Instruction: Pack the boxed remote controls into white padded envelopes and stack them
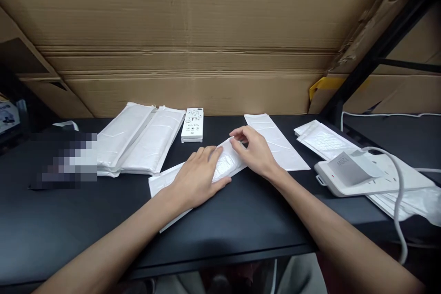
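The left hand [198, 177] lies flat on a white padded bag [223, 164], and the right hand [253, 149] curls tight, holding its edge.

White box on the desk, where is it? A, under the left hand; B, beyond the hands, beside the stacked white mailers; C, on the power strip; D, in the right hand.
B. The small white box lies past the left hand and right hand, beside the stacked white mailers.
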`<state>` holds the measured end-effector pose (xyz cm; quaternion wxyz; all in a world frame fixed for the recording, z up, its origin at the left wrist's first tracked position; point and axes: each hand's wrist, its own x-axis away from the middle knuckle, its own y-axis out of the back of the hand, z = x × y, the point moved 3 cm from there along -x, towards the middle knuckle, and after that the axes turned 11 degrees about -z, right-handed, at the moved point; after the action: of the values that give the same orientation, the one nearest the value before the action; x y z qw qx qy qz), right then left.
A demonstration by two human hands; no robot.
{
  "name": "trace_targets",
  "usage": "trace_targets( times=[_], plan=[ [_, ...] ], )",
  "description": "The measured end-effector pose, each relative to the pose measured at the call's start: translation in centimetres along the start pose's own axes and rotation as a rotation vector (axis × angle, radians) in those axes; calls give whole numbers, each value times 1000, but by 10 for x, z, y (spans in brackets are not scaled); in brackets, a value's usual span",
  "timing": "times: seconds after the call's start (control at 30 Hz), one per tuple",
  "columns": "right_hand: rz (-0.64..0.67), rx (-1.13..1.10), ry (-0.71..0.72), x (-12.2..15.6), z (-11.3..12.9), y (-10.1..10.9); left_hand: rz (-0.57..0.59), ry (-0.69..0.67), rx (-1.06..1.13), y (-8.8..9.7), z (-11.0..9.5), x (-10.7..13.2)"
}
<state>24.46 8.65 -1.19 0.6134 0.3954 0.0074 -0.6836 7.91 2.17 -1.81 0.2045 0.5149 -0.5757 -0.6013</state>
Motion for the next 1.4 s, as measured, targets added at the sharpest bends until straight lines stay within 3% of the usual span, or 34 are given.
trace_targets(
  times=[0.07,0.3,0.43,0.57,0.77,0.9,1.1,1.27,1.4],
  plan=[
    [0,97,124,-6,9,-7,6,-7,1,1,-1,-1],
    [314,290,426,-47,37,-64,51,9,-40,2,-1,-1],
    [443,396,463,-66,36,-89,11,-10,-29,0,1,0],
    [438,391,458,-68,31,-93,11,-12,-31,-1,1,-1],
    [383,332,323,-55,22,-66,35,-24,-30,1,-1,-1],
    [263,357,242,-47,12,-23,32,-26,-31,4,-1,1],
    [117,646,86,-30,-27,36,-7,79,-149,6,2,2],
    [122,792,73,-18,-47,43,-37,84,-196,6,2,1],
    [-44,788,16,-20,-54,50,-63,87,-188,7,4,0]
  ],
)
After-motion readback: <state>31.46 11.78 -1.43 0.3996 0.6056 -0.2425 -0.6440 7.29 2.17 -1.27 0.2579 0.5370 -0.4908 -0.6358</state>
